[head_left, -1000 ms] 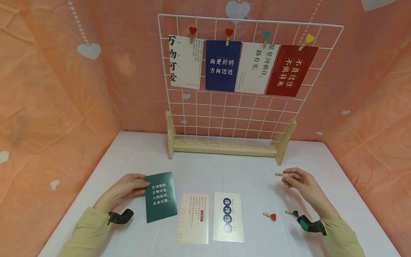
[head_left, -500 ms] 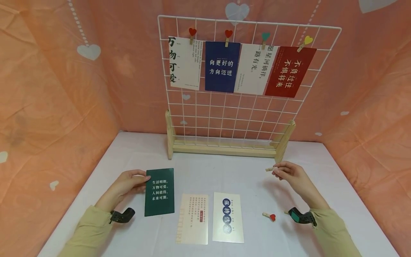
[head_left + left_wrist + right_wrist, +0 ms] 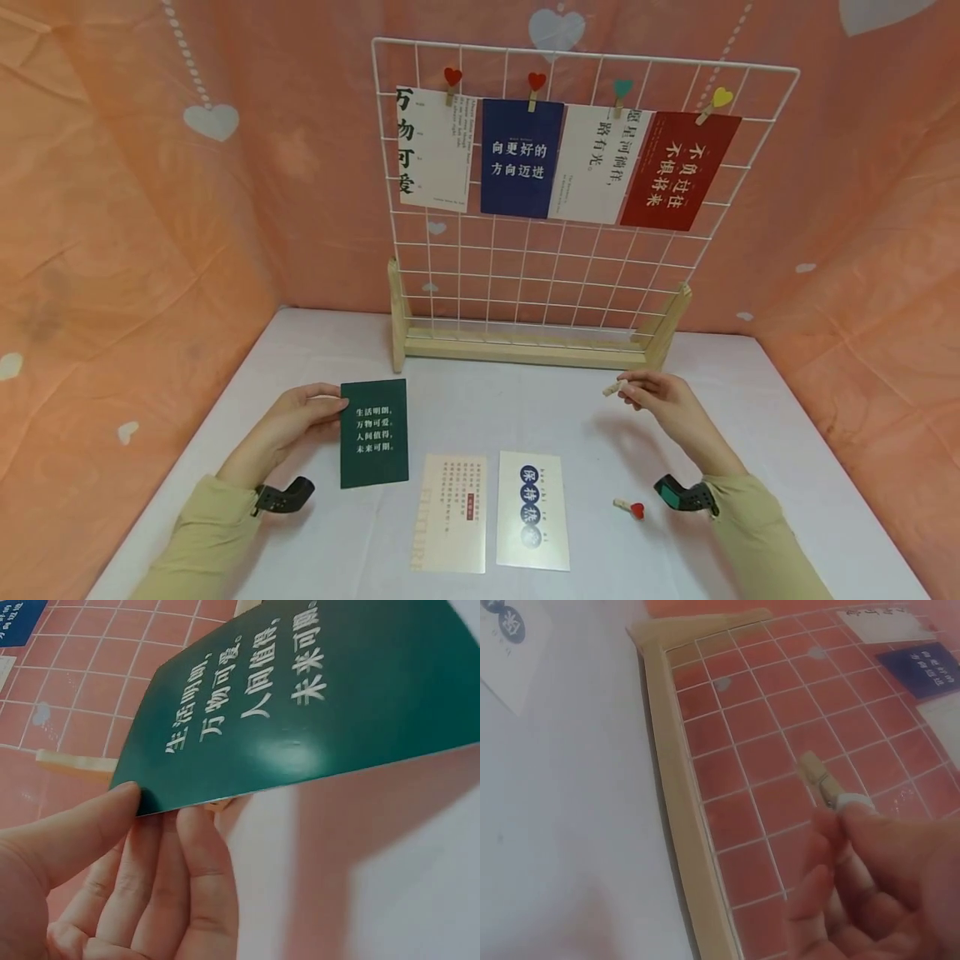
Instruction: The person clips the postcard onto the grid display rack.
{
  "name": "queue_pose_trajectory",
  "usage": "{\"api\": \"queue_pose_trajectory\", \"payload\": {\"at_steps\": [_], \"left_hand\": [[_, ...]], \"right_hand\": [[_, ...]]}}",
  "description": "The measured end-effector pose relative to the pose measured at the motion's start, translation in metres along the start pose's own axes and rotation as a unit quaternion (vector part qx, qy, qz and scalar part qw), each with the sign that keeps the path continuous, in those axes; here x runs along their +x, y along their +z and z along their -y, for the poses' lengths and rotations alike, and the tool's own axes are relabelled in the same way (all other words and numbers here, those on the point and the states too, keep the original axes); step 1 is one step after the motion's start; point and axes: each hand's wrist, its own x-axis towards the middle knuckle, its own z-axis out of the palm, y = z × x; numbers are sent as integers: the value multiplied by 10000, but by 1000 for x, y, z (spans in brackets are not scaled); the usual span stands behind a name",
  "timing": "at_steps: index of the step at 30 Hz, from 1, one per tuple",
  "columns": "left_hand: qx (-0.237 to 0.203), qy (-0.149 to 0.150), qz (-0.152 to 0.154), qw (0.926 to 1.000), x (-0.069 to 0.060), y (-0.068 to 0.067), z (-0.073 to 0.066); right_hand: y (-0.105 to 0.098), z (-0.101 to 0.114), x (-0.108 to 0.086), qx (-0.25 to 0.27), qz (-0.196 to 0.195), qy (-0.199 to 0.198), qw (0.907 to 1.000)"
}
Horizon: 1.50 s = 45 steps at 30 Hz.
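My left hand (image 3: pixel 300 417) pinches the left edge of a dark green card (image 3: pixel 374 433) with white writing, thumb on the front and fingers behind. In the left wrist view the green card (image 3: pixel 300 712) is tilted and raised off the table. Above the table on the right, my right hand (image 3: pixel 663 408) holds a small wooden clothespin (image 3: pixel 613 388) between thumb and fingertips. The right wrist view shows the clothespin (image 3: pixel 819 778) with a white piece at its held end, partly covered by the thumb. The white wire grid rack (image 3: pixel 525 258) stands beyond both hands on a wooden base.
Several cards, including a blue card (image 3: pixel 521 158) and a red card (image 3: pixel 681 171), hang from heart clips along the rack's top. A cream card (image 3: pixel 450 512) and a white card (image 3: pixel 533 510) lie on the table, with a red-heart clothespin (image 3: pixel 630 508) to their right.
My right hand has moved left and slightly toward the rack with the clothespin. My left hand has raised the green card, which has straightened. The green-heart clothespin on the table is now hidden behind my right wrist.
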Motion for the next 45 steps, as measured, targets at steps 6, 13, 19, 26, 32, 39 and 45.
{"api": "queue_pose_trajectory", "payload": {"at_steps": [6,13,19,26,32,39,45], "left_hand": [[-22,254,-56,9997,6,2,-6],[-172,477,8,9987,13,11,-21],[-268,683,-20,9973,22,17,-32],[-144,964,1,9952,30,26,-46],[-148,1006,-61,9948,37,34,-58],[-207,1110,-106,9935,45,41,-67],[-229,1102,-155,9935,49,47,-78]], "right_hand": [[5,6,12,-167,46,-22,9998],[14,23,27,-266,114,89,9995],[23,39,42,-323,98,-107,9994],[32,57,59,-454,80,-440,9980],[40,70,72,-528,40,-647,9965],[49,80,84,-526,-105,-586,9968],[58,85,94,-435,-181,-653,9968]]}}
